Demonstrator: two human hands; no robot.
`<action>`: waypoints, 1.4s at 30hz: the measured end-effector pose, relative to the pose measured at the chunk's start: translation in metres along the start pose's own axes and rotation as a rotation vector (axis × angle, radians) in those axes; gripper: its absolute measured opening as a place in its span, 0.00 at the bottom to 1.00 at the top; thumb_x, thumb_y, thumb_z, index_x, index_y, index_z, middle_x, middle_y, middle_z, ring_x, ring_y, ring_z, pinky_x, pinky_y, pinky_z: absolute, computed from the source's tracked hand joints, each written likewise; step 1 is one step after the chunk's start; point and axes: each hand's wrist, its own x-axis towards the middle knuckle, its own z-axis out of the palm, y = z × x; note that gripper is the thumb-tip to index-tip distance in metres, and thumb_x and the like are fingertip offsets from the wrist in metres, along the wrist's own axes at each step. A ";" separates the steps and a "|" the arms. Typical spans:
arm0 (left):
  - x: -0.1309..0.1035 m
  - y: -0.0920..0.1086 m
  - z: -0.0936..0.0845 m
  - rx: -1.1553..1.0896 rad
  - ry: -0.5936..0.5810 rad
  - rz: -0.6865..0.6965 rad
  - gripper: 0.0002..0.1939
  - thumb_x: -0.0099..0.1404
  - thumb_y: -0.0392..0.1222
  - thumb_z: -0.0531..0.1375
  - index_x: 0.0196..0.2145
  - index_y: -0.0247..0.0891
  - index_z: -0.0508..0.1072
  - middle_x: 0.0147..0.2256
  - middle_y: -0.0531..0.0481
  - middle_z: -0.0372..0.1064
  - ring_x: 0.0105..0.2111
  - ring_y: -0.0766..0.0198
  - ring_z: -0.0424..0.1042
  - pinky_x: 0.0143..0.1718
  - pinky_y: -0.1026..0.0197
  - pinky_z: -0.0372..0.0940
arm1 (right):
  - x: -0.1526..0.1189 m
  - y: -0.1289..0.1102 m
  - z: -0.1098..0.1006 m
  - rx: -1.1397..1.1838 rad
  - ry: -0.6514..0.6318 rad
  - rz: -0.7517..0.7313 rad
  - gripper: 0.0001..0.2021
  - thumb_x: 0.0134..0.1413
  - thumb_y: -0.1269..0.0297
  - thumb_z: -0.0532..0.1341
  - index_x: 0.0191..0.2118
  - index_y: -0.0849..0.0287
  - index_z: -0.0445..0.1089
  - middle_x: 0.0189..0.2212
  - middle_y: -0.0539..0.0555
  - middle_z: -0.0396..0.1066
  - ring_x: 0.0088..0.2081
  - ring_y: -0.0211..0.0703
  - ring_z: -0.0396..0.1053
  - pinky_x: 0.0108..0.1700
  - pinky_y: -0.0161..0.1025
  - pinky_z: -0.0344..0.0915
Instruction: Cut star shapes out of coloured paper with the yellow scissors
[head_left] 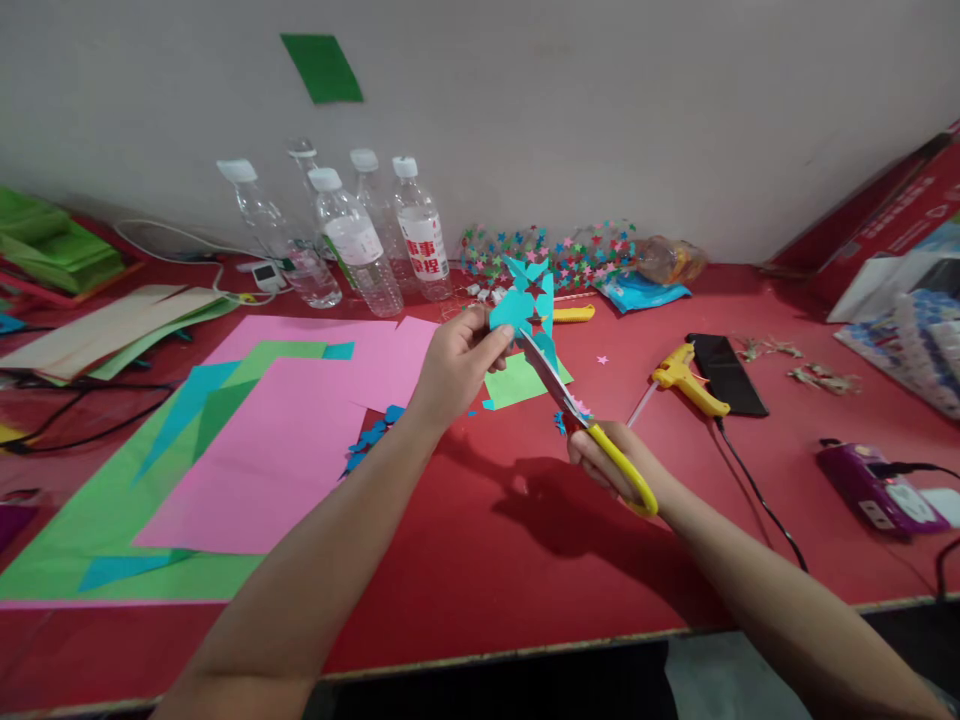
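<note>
My left hand [469, 355] pinches a piece of turquoise paper [517, 305] between thumb and fingers, held up above the table. Star-shaped holes run down the paper. In my right hand [611, 455] is a pair of yellow-handled scissors [619, 465], its blades pointing up and left. The blade tips reach the lower part of the turquoise paper; whether they are cutting into it I cannot tell. Below lies a light green paper [517, 385] on the red table. Small star cutouts [561, 422] rest beside the scissors, partly hidden by them.
Pink sheets [255, 450] overlap green and blue paper on the left. Several plastic bottles [424, 235] stand along the wall. A bottle filled with colourful stars [592, 250] lies behind my hands. To the right are a yellow glue gun [686, 380], a black phone [731, 375] and a purple power strip [877, 485].
</note>
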 end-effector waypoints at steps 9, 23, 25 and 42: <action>0.001 0.005 -0.001 -0.081 -0.007 -0.070 0.07 0.59 0.41 0.62 0.26 0.36 0.70 0.21 0.55 0.66 0.20 0.71 0.64 0.24 0.66 0.61 | 0.000 -0.003 0.001 0.043 0.020 0.055 0.19 0.52 0.45 0.56 0.23 0.56 0.57 0.11 0.41 0.51 0.12 0.29 0.47 0.14 0.31 0.45; -0.002 0.005 0.007 -0.150 0.011 -0.078 0.07 0.58 0.39 0.61 0.24 0.36 0.70 0.21 0.55 0.66 0.20 0.72 0.64 0.24 0.66 0.60 | 0.000 -0.005 0.000 0.049 0.008 0.042 0.22 0.49 0.41 0.57 0.25 0.57 0.59 0.11 0.42 0.53 0.12 0.29 0.49 0.14 0.30 0.47; -0.002 0.004 0.007 -0.127 0.005 -0.065 0.07 0.59 0.39 0.61 0.25 0.36 0.70 0.21 0.55 0.65 0.20 0.72 0.63 0.24 0.67 0.60 | 0.000 -0.006 0.001 0.054 0.007 0.042 0.23 0.48 0.39 0.57 0.25 0.57 0.60 0.11 0.41 0.53 0.11 0.29 0.49 0.14 0.30 0.47; -0.003 0.001 0.008 -0.113 -0.013 -0.063 0.07 0.59 0.39 0.60 0.25 0.37 0.70 0.21 0.56 0.64 0.20 0.73 0.63 0.24 0.67 0.60 | 0.000 -0.006 0.005 0.036 0.014 0.047 0.20 0.52 0.44 0.55 0.24 0.57 0.59 0.10 0.41 0.52 0.11 0.29 0.48 0.13 0.30 0.48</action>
